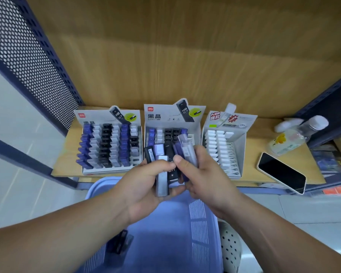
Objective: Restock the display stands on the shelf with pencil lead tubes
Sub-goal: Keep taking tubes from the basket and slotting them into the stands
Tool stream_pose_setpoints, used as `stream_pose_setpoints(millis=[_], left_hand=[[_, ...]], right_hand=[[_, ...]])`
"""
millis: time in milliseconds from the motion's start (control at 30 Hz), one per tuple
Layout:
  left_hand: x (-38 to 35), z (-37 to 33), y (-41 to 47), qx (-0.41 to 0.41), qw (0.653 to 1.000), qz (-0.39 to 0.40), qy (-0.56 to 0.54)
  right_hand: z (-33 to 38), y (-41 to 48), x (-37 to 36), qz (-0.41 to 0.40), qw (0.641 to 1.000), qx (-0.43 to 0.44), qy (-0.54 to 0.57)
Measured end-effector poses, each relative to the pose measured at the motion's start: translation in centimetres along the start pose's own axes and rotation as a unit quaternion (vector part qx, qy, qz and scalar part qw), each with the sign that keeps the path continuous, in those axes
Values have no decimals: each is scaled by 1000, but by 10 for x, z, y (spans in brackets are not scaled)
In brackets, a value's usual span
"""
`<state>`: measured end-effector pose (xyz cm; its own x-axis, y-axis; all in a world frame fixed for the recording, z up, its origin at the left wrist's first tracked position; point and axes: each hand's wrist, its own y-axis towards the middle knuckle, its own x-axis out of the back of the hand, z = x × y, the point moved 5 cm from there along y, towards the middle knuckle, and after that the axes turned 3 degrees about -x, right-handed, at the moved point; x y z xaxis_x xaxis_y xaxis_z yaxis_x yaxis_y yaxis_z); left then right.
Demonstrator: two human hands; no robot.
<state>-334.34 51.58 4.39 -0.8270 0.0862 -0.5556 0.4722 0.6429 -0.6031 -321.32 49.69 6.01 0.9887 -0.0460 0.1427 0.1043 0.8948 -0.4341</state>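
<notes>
**Both hands full of tubes in front of the middle stand**

Both hands are up over the basket (pixel 197 223), wrapped around one fanned-out bunch of tubes (pixel 162 184) in black, grey, purple and clear. The left hand (pixel 144 186) cups the bunch from below with its thumb on top. The right hand (pixel 205 174) has its fingers curled round the right side, thumb pressing on a black tube, and a clear one sticks up past its knuckles.

The bunch and the hands sit right in front of the middle stand (pixel 159 115), so most of its rows are hidden; only its header card and a few back-row tubes show. The left stand (pixel 106 171) looks nearly full of purple, white and black tubes. The right stand (pixel 239 140) has white-capped ones in its left columns and bare slots on the right.

Further right on the shelf (pixel 256 146) there's a clear bottle (pixel 291 137) on its side and a phone (pixel 282 172) lying screen-up, hanging a bit over the front edge. A couple of dark tubes lie in the basket by the left forearm.
</notes>
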Motion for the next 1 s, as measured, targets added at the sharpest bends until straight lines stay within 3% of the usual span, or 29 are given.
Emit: stream_pose_setpoints(millis=[333,533,667,833,1000], left_hand=[[-10,-6,10,-18,998,-29,-62],[-14,-1,1,-25,995,17,-96],[-9,-2,-3,-23,994,32,-102],[1,-3,-6,-19,993,42,-104],[3,-3,-13,-14,989,46,-142]], right_hand=[[15,1,9,-58,998,17,17],[17,0,11,-114,988,45,-93],[29,-6,10,-105,975,98,-166],[38,-10,8,-103,966,153,-181],[32,-13,-7,-88,963,150,-206]])
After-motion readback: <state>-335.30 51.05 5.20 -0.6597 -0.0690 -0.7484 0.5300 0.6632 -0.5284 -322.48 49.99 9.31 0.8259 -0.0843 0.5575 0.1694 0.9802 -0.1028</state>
